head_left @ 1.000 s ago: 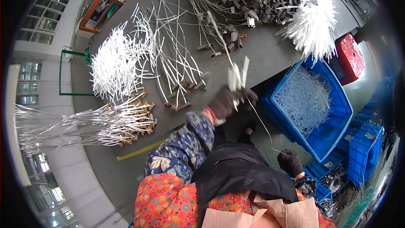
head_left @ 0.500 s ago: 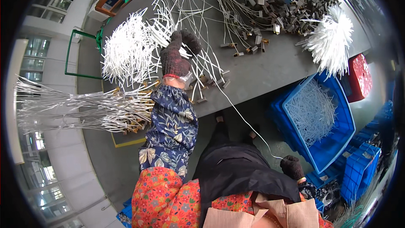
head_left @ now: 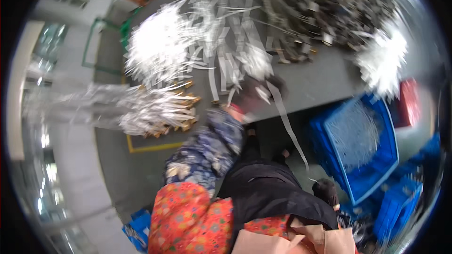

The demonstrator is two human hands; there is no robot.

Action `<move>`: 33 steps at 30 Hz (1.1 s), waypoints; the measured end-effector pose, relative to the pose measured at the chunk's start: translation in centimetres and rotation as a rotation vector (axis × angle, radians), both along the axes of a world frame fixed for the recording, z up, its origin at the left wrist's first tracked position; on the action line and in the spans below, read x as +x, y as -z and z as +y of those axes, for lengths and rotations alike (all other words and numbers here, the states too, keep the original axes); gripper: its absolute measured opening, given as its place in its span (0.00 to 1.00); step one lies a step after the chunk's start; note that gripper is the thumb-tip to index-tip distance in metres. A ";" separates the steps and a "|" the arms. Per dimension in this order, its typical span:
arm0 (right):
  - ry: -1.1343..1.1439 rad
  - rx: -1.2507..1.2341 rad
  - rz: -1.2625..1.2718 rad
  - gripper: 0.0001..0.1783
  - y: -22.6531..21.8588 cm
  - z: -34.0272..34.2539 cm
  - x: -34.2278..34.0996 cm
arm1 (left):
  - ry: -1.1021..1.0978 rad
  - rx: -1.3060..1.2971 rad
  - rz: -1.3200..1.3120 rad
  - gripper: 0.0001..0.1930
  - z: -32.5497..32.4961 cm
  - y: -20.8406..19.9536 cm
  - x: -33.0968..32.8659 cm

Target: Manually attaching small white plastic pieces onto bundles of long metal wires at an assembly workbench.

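While the frame is blurring, white strips (head_left: 263,91) are being clutched by the left grip (head_left: 252,96) over the bench (head_left: 320,82); the right grip (head_left: 326,192), near, cannot be told.

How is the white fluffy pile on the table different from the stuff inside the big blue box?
The white pile of strips lies loose and spread on the grey table, while the strips in the blue crate sit gathered inside its walls. The table pile looks bright white and bigger; the crate's strips look greyer and fewer. Both seem to be thin pale strips, though the picture is blurred.
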State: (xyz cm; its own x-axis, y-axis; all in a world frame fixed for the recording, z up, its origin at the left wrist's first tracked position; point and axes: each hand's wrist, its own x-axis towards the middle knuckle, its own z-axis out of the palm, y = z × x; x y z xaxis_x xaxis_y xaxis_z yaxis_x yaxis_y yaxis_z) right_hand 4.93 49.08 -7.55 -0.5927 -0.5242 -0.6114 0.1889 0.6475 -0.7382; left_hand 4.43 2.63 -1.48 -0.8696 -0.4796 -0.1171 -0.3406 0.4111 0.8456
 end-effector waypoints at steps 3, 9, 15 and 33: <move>-0.443 0.203 0.822 0.04 16.0 12.6 3.5 | 0.164 1.493 0.084 0.12 8.6 -3.2 -1.6; 0.215 0.282 0.021 0.04 8.3 1.9 -1.0 | -0.241 0.659 0.374 0.18 0.0 -4.4 -2.4; -0.386 -0.314 0.682 0.21 -4.3 -22.3 -7.9 | -0.267 0.431 0.075 0.25 5.3 -0.2 -0.3; 0.135 -0.706 -0.032 0.11 -3.8 -26.3 -14.4 | -0.380 1.381 0.348 0.12 3.8 0.6 -5.0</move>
State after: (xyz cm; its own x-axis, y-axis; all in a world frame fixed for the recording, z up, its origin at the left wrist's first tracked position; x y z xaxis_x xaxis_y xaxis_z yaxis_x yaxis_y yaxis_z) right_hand -9.45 22.73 -3.79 -0.6675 -0.7245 -0.1716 0.2622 -0.0130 -0.9649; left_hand -0.56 6.46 -2.09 -0.7993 -0.3651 -0.4773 0.0573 -0.8369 0.5443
